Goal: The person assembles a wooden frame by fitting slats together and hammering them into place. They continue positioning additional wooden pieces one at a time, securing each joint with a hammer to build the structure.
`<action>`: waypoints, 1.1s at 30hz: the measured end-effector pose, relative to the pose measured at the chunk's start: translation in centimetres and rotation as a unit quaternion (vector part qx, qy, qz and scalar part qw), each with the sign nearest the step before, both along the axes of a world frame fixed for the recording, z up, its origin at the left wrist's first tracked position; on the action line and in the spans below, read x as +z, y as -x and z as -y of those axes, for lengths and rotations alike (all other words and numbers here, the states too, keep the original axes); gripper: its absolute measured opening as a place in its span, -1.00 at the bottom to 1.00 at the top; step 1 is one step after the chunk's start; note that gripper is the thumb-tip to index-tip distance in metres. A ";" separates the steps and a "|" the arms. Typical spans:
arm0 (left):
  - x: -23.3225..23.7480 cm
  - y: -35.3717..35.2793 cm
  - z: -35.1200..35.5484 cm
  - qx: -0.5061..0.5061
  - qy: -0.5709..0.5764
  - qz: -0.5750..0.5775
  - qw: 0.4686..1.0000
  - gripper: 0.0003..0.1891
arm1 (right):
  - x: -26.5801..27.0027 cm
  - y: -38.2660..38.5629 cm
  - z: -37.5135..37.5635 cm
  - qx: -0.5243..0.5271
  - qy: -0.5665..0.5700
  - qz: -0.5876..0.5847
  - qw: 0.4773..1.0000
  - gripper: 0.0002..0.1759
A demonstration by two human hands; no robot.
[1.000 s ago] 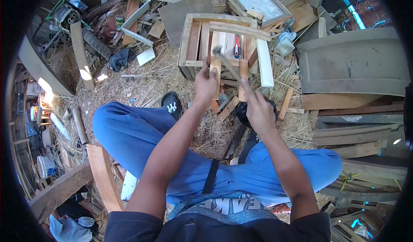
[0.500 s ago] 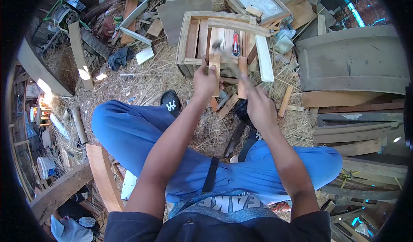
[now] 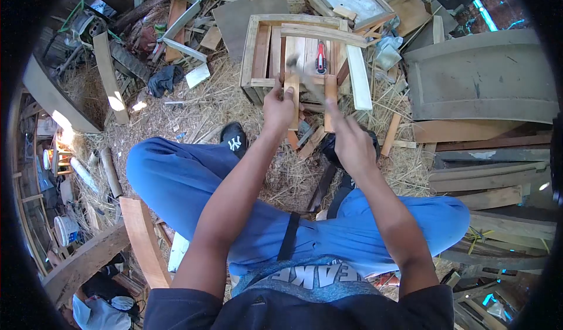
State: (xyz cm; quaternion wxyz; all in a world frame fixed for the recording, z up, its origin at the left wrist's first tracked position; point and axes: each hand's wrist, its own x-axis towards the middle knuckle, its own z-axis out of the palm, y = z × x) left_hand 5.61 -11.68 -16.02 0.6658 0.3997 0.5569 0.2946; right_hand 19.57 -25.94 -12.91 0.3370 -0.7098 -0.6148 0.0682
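Observation:
My left hand [image 3: 278,108] is closed on a light wooden strip [image 3: 292,103], held upright against the front edge of a wooden frame box [image 3: 254,43]. My right hand [image 3: 350,139] is wrapped round the handle of a hammer [image 3: 308,79], whose head, blurred, is over the top of that strip. A second wooden strip [image 3: 331,104] stands just right of it, partly behind the right fingers. Inside the box lies a red and black tool [image 3: 321,58]. Across its top rests a wooden slat [image 3: 322,34].
A white board [image 3: 359,78] leans on the box's right side. Large curved panels [image 3: 475,78] and stacked planks [image 3: 489,180] lie to the right. A dark cloth [image 3: 164,80] and wood scraps lie on the straw at the left. A grey board [image 3: 243,22] is behind.
The view has shifted slightly. My right hand and the hammer have moved a little to the left; my left hand keeps its hold on the strip.

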 end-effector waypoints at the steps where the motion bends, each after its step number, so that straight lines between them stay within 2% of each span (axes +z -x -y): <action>1: -0.2 0.0 0.0 0.006 -0.003 0.015 1.000 -0.55 | 0.0 -0.1 0.0 0.005 0.070 0.037 0.997 -0.27; 2: -0.3 0.0 -0.3 0.009 -0.011 0.029 0.999 -0.55 | 0.1 -0.1 -0.3 0.008 0.135 0.073 0.988 -0.27; 3: -0.2 -0.1 -0.8 0.011 -0.016 0.029 0.999 -0.55 | 0.5 -0.1 -0.9 0.010 0.130 0.072 0.989 -0.27; 6: -0.5 0.1 0.0 0.002 -0.016 0.005 1.000 -0.61 | 1.3 0.5 -0.3 -0.012 -0.003 -0.004 1.000 -0.25; 7: -0.1 -0.1 0.0 0.011 0.006 0.006 1.000 -0.60 | 1.2 0.0 0.0 0.006 0.083 0.034 0.996 -0.28; 8: 0.5 -0.2 -0.2 0.019 0.026 0.009 0.999 -0.59 | 1.1 -0.3 0.1 0.006 0.082 0.037 0.996 -0.28; 10: 0.3 -0.4 -1.0 0.003 0.008 0.017 1.000 -0.59 | 1.0 -0.4 -0.6 -0.003 0.153 0.070 0.986 -0.27; 11: -0.2 -0.2 -0.8 0.001 -0.012 0.006 1.000 -0.59 | 0.9 -0.3 -0.4 -0.005 0.091 0.028 0.995 -0.26; 14: -0.3 -0.1 -0.1 0.006 0.001 -0.001 1.000 -0.60 | 1.4 0.3 -0.2 0.003 0.057 0.024 0.998 -0.27; 15: -0.2 0.0 -0.3 0.003 0.016 0.013 1.000 -0.54 | 1.4 0.1 -0.4 0.002 0.178 0.081 0.981 -0.30; 16: 0.0 0.0 -0.6 -0.001 0.028 0.027 0.999 -0.48 | 1.5 -0.2 -0.3 -0.001 0.176 0.082 0.981 -0.30; 17: 0.2 -0.2 -0.1 0.029 -0.008 0.030 0.999 -0.60 | 1.5 -0.6 -0.4 -0.004 0.153 0.055 0.987 -0.28; 18: 0.1 -0.3 -0.6 0.032 -0.010 0.029 0.999 -0.60 | 1.5 -0.6 -0.6 -0.001 0.136 0.026 0.990 -0.25; 19: -0.2 -0.1 -0.4 0.024 -0.011 0.015 1.000 -0.58 | 1.8 -0.2 -0.5 -0.009 0.061 -0.004 0.998 -0.24; 20: -0.5 -0.1 -0.2 0.013 -0.013 0.004 1.000 -0.56 | 1.4 -0.2 -0.3 -0.011 0.066 -0.005 0.998 -0.24; 22: -0.6 -0.2 0.1 0.014 -0.008 0.013 1.000 -0.57 | 0.8 -0.6 -0.2 0.006 0.165 0.069 0.984 -0.26; 23: -0.4 -0.2 0.1 0.016 -0.008 0.020 1.000 -0.57 | 0.6 -0.4 -0.5 -0.010 0.184 0.049 0.982 -0.29; 24: -0.2 -0.2 -0.3 0.018 -0.013 0.027 0.999 -0.58 | 1.0 -0.5 -0.7 -0.012 0.177 0.050 0.983 -0.29; 26: -0.7 0.2 -0.1 0.020 -0.017 0.009 1.000 -0.61 | 1.6 -0.3 -0.5 -0.014 0.080 -0.009 0.997 -0.28; 28: -0.2 0.0 -0.1 0.008 -0.011 0.005 1.000 -0.62 | 1.2 -0.1 -0.1 -0.015 0.065 -0.014 0.998 -0.30; 30: 0.0 -0.2 0.1 0.014 -0.014 0.002 1.000 -0.60 | 0.9 -0.2 -0.4 -0.013 0.175 0.022 0.984 -0.32; 31: -0.2 -0.1 -0.2 0.003 -0.007 0.019 1.000 -0.51 | 1.5 -0.6 -0.7 -0.030 0.202 0.010 0.979 -0.32; 32: -0.6 0.2 -0.4 -0.005 0.003 0.034 0.999 -0.40 | 1.9 -0.5 -1.0 -0.027 0.198 0.010 0.980 -0.32; 33: -0.7 0.2 -0.4 -0.013 -0.007 0.000 1.000 -0.38 | 2.2 -0.3 -0.6 -0.024 0.150 -0.012 0.988 -0.32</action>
